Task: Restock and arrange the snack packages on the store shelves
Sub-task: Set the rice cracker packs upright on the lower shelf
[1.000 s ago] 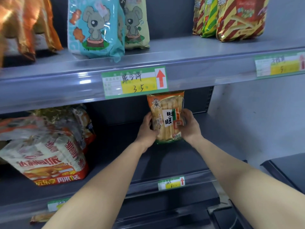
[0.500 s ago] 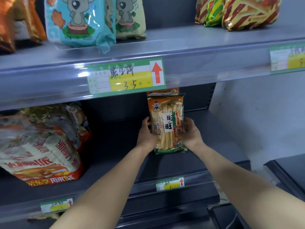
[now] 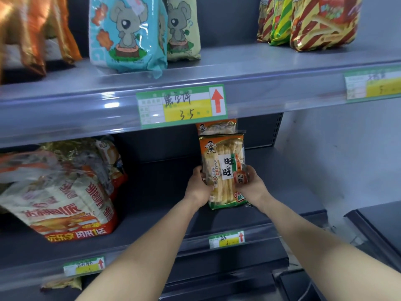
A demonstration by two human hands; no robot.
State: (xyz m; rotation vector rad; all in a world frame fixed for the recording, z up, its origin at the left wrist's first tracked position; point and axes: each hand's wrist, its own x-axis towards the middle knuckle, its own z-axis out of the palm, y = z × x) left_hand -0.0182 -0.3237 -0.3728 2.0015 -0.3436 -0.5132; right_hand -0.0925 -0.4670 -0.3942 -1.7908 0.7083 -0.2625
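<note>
An orange and green rice cracker packet (image 3: 222, 168) stands upright on the middle shelf (image 3: 288, 192). My left hand (image 3: 198, 187) grips its left edge and my right hand (image 3: 252, 186) grips its lower right side. Behind it, the orange top of a second matching packet (image 3: 217, 126) shows just under the upper shelf's edge.
Large white and red snack bags (image 3: 63, 198) fill the left of the middle shelf. On the upper shelf (image 3: 260, 68) stand koala cookie bags (image 3: 128, 33), orange foil bags (image 3: 34, 33) and striped fry bags (image 3: 321, 20). A green price tag (image 3: 182, 106) hangs above the packet. A dark counter (image 3: 377, 227) lies at the right.
The packet in my hands has come toward the front of the shelf, uncovering the second packet behind it. The camera view shifted slightly.
</note>
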